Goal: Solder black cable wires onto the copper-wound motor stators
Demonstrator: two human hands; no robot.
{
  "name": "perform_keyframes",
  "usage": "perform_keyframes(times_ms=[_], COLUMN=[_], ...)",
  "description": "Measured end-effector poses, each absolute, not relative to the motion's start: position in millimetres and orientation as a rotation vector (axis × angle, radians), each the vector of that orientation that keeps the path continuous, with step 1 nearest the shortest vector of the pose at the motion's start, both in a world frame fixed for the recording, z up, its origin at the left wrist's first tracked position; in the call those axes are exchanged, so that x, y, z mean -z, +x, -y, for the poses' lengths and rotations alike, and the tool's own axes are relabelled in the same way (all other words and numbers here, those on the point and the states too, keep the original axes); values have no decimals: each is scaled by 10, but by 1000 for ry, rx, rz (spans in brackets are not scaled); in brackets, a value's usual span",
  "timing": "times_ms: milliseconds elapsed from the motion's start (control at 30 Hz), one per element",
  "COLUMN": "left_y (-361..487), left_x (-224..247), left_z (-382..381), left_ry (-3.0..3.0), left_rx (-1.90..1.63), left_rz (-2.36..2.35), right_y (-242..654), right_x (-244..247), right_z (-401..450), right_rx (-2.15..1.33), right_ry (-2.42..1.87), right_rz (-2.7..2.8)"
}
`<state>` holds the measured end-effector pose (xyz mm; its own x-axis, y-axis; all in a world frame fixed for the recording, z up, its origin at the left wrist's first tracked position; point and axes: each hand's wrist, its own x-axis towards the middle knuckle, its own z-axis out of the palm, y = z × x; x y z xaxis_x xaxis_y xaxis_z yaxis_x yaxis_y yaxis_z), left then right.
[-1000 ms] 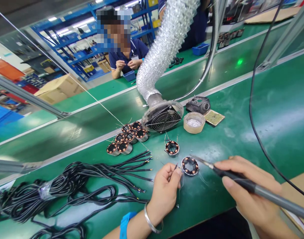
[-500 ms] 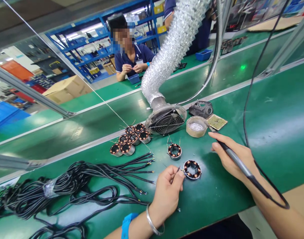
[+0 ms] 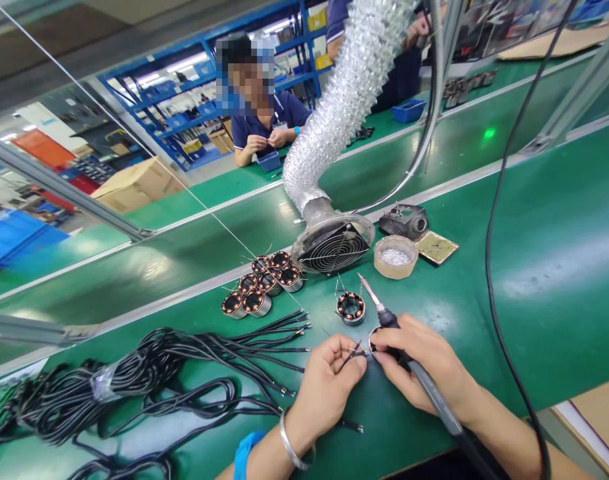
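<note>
My left hand [image 3: 329,383] is closed in a pinch on the end of a black cable [image 3: 353,349], whose thin wires reach toward a ring-shaped motor stator [image 3: 372,340]. That stator is mostly hidden behind the fingers of my right hand [image 3: 429,363], which touch its edge. The right hand is also wrapped round a soldering iron [image 3: 428,385], its bare metal tip pointing up and to the left. Just beyond the tip, a second stator [image 3: 351,309] with copper windings and upright wire ends stands on the green bench.
Several stators [image 3: 257,303] stand grouped left of a fume extractor fan [image 3: 334,248] on a silver duct [image 3: 349,87]. A bundle of black cables [image 3: 154,367] covers the left. Behind my right hand are a round tub [image 3: 394,270], a sponge pad [image 3: 438,247] and a dark holder [image 3: 404,221].
My right hand has moved left and down with the soldering iron, from beside the tub to the stator, now largely covering it. My left hand keeps its pinch in nearly the same place.
</note>
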<state>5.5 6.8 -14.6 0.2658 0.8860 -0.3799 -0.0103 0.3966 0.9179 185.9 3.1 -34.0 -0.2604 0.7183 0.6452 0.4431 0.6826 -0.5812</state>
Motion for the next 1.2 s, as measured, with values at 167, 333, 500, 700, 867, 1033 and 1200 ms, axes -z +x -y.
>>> perform_keyframes(times_ms=[167, 333, 500, 700, 867, 1033, 1200], left_y=[89, 5, -35, 34, 49, -2, -46], left_x=[165, 237, 231, 183, 174, 200, 234], left_z=[-107, -104, -150, -196, -197, -180, -180], left_ry=[1101, 908, 786, 738, 801, 892, 1017], left_rx=[-714, -710, -708, -737, -727, -727, -650], left_rz=[-1159, -1143, -1178, -1206, -1227, -1206, -1235], right_y=[1843, 1854, 1863, 1831, 1826, 1861, 1885], right_x=[370, 401, 409, 397, 367, 335, 259], right_z=[-30, -29, -30, -61, -68, -84, -171], right_rx=[-343, -372, -411, -413, -404, -470, -583], right_ry=[-887, -899, -887, -894, -893, -912, -888], right_rz=[1892, 1885, 1900, 1927, 1927, 1954, 2074])
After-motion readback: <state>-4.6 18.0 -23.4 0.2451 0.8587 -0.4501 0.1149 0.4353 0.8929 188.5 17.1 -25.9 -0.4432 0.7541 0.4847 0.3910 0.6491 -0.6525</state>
